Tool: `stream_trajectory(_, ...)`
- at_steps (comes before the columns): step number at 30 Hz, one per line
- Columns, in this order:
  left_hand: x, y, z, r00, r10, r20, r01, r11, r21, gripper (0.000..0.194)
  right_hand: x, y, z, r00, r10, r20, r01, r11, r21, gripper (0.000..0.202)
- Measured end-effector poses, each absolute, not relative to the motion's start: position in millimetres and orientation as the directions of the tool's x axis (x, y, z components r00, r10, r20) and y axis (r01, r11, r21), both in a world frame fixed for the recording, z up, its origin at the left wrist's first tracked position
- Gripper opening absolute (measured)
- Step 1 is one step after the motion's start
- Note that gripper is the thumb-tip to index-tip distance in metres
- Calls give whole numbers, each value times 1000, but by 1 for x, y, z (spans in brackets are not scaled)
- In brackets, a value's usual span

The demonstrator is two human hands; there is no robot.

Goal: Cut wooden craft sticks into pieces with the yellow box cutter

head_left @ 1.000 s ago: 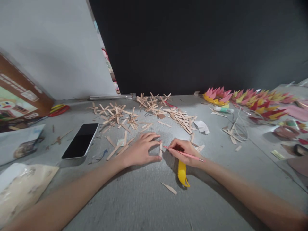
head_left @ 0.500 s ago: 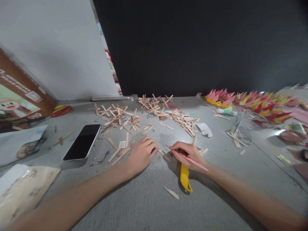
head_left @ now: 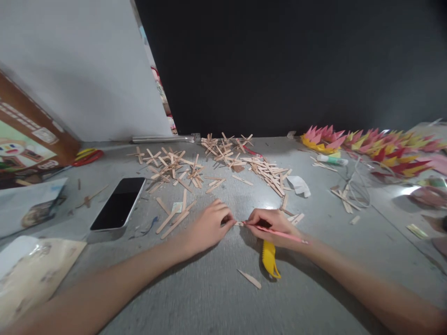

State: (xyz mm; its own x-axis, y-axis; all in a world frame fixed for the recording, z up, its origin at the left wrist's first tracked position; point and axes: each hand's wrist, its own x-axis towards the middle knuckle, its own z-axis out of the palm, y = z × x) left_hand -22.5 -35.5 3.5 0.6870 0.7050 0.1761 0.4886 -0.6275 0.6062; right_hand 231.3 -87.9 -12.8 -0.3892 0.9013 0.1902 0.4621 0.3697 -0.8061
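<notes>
My left hand (head_left: 211,226) is closed in a pinch on one end of a short popsicle stick (head_left: 239,224). A pink pencil (head_left: 288,235) lies in my right hand (head_left: 270,222), its fingers closed around it and its tip end at the stick. Whether the right fingertips also grip the stick, I cannot tell. Just below the right hand, a yellow utility knife (head_left: 269,261) lies partly hidden under it. A pointed stick piece (head_left: 250,279) rests to the left of the knife.
Behind my hands are glued stick crosses (head_left: 172,165) and a pile of loose sticks (head_left: 270,174). At left lie a phone (head_left: 118,204) and scissors (head_left: 87,157). Folded paper spikes (head_left: 323,138), a glue stick (head_left: 332,160) and a cable (head_left: 363,184) are at right.
My right hand has come slightly left, and the pencil tip now meets the stick. The stick has turned from slanting to nearly level between my hands.
</notes>
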Motion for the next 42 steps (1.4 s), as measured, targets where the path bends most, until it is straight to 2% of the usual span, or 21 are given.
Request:
stream_trajectory(4,-20,-32,2,632,759,158,533,-574,622,22,232,-83,-16,-398,911,108,455,298,-839,23)
stream_trajectory(12,-19,-27,1,609,784,117,556,-528,642,22,230,-81,-14,-410,909,74,446,271,-853,26)
stream_trajectory(35,-18,-29,3,611,788,80,573,-509,643,22,231,-81,-16,-424,903,71,407,259,-876,22)
stream_trajectory(42,-17,-29,6,610,789,76,569,-503,651,22,230,-80,-14,-437,893,106,413,304,-859,17)
